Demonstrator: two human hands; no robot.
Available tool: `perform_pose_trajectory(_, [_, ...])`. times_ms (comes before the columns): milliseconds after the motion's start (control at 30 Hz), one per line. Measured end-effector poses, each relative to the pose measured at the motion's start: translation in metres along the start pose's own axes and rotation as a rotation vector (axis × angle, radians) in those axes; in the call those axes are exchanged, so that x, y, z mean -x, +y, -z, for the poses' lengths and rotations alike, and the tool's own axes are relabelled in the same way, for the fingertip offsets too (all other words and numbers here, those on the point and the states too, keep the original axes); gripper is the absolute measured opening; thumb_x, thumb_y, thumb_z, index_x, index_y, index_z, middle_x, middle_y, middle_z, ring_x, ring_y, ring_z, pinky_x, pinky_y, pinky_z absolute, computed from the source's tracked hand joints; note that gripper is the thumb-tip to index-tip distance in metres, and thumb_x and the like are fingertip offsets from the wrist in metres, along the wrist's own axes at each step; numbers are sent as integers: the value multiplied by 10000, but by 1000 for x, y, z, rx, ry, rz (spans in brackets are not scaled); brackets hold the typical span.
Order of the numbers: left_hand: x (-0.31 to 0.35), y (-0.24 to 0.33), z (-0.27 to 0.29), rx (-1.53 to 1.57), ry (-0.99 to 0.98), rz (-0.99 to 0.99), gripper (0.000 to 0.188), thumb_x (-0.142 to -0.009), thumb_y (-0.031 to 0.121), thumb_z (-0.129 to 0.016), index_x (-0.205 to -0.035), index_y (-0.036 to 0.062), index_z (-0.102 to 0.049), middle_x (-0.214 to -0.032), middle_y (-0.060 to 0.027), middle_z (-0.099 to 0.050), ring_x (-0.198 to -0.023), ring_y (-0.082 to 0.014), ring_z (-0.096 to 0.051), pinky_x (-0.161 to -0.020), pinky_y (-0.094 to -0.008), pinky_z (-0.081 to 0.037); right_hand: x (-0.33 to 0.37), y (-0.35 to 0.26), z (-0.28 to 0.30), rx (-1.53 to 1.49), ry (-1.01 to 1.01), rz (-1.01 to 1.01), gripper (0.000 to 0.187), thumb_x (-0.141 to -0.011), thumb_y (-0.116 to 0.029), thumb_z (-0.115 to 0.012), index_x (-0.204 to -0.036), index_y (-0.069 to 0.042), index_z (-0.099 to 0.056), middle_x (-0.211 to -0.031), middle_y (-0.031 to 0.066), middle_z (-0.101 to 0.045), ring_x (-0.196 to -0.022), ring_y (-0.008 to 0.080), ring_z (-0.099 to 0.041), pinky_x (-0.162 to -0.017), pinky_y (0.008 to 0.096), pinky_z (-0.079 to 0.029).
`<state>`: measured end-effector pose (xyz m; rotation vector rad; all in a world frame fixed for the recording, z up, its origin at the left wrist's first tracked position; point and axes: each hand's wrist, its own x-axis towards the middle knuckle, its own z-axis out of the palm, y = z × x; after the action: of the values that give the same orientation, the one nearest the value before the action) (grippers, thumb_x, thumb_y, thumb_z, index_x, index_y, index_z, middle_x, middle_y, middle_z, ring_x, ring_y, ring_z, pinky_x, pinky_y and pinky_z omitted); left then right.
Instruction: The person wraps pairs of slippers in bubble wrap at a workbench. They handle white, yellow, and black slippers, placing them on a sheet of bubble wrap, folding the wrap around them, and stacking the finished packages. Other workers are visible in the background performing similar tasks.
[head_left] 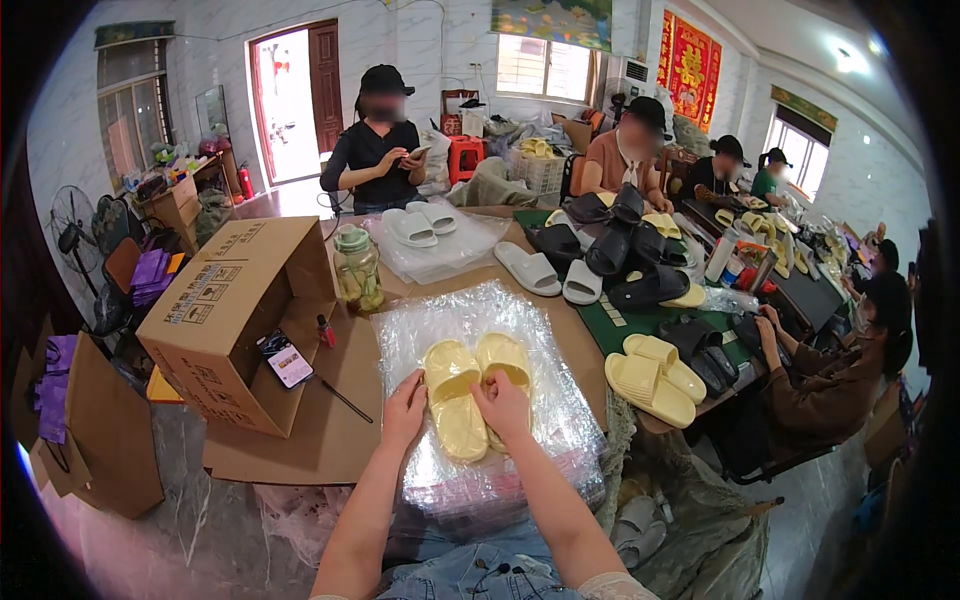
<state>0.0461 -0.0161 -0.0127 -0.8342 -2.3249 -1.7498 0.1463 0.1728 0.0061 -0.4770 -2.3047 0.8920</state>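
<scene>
A pair of pale yellow slide slippers lies side by side before me, toes away, on a stack of clear plastic bags [570,440]. My left hand [404,408] is closed at the outer edge of the left slipper [455,400], by its strap. My right hand [502,406] is closed on the inner side of the right slipper [508,356], its thumb near the strap opening. Whether a sheet of plastic is also pinched in the fingers, I cannot tell. The bags shine and wrinkle around the slippers.
Left on the table stand an open cardboard box [225,320], a phone [287,360], a black stick [345,398] and a glass jar [357,268]. Grey slippers [528,268], a heap of black slippers [612,245] and another yellow pair [655,380] lie beyond and right. Several people sit or stand around.
</scene>
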Motion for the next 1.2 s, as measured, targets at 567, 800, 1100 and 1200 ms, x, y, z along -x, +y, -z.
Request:
perform_pose_trajectory(567, [-1,-6,-1,-8,2,1,377,-993,170,-581,-1350,53,-622,-1298,-189,-666,-1179,-301,-659,-1013,-367,-503,1,-1,0,-32,43,12,355,-874,-373,-763,-927,-59,-604,-626,77,-587,-589,278,-616,-568,415,-475])
perform_pose_trajectory(800, [-2,-9,-1,-44,-3,-6,378,-984,156,-579,-1346,57,-626,-1290,-191,-669,-1175,-321,-656,-1011,-376,-505,0,2,-3,-37,62,22,360,-871,-380,-763,-904,-66,-590,-620,73,-583,-573,277,-606,-554,414,-470])
perform_pose_trajectory(1100, [-2,-12,-2,-36,11,-16,374,-978,150,-578,-1334,53,-633,-1280,-195,-673,-1147,-326,-671,-995,-378,-516,0,5,-5,-10,68,28,353,-868,-377,-762,-909,-69,-595,-626,69,-591,-574,272,-610,-557,409,-477])
perform_pose_trajectory(1200, [-1,-9,-2,-12,8,-4,374,-978,147,-578,-1335,50,-632,-1278,-194,-675,-1142,-323,-675,-993,-374,-518,0,4,-4,-20,7,-22,398,-890,-440,-718,-961,-67,-599,-697,144,-658,-665,373,-664,-613,488,-507])
